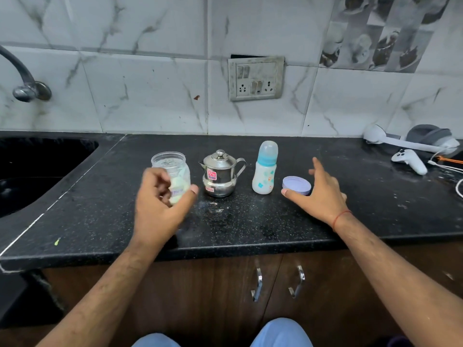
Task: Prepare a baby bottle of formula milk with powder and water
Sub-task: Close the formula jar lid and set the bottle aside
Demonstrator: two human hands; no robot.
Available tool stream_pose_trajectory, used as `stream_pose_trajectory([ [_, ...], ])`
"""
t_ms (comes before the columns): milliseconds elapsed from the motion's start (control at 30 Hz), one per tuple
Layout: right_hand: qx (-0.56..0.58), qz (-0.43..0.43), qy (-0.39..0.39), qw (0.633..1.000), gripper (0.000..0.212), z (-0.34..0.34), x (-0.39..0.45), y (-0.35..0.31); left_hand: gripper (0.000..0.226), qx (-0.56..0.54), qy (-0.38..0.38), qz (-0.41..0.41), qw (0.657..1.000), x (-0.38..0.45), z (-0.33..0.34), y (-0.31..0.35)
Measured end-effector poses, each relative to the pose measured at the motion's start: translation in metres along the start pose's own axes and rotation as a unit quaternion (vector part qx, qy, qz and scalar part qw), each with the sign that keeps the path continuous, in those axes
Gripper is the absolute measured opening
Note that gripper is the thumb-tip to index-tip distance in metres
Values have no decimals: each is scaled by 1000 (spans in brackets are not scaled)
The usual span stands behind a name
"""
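Head view. Black speckled bench [250, 221]; landmark: steel kettle [220, 174], lid on, mid-bench. It bears two red stickers, print too small to read.

Left of kettle: clear plastic powder jar [172, 171], open-mouthed, pale powder inside, label blurred. Left hand [157, 204] wraps it, fingers [160, 181] curled round the near side, thumb pressed on the kettle-facing wall.

Right of kettle: baby bottle [266, 169], upright, capped, blue collar, small printed motifs. Further right, lilac jar lid [297, 185] flat on bench. Right hand [320, 194] hovers over the lid, fingers spread, thumb just beside its near rim, index extended, holding nothing.
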State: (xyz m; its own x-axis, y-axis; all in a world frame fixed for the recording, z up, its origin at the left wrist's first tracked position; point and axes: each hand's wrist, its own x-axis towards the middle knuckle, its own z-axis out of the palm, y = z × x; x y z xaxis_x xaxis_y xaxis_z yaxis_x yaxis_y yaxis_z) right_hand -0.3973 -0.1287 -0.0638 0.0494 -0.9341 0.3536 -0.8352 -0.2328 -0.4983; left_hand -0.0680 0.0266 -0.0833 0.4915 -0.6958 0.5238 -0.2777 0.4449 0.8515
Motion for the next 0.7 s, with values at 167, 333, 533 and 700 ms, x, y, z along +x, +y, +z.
stream_pose_trajectory([
  [167,-24,36,-17,999,116,5,7,7,111,145,129,-63,979,11,-9,-11],
  [333,-26,30,-42,998,94,9,14,16,131,88,44,-153,983,27,-11,-20],
  [533,95,-33,-15,995,91,-5,-7,9,104,150,11,-156,976,26,-7,-24],
  [700,215,-76,8,974,81,-11,-53,-4,95,185,-71,-143,970,27,-14,-35],
])
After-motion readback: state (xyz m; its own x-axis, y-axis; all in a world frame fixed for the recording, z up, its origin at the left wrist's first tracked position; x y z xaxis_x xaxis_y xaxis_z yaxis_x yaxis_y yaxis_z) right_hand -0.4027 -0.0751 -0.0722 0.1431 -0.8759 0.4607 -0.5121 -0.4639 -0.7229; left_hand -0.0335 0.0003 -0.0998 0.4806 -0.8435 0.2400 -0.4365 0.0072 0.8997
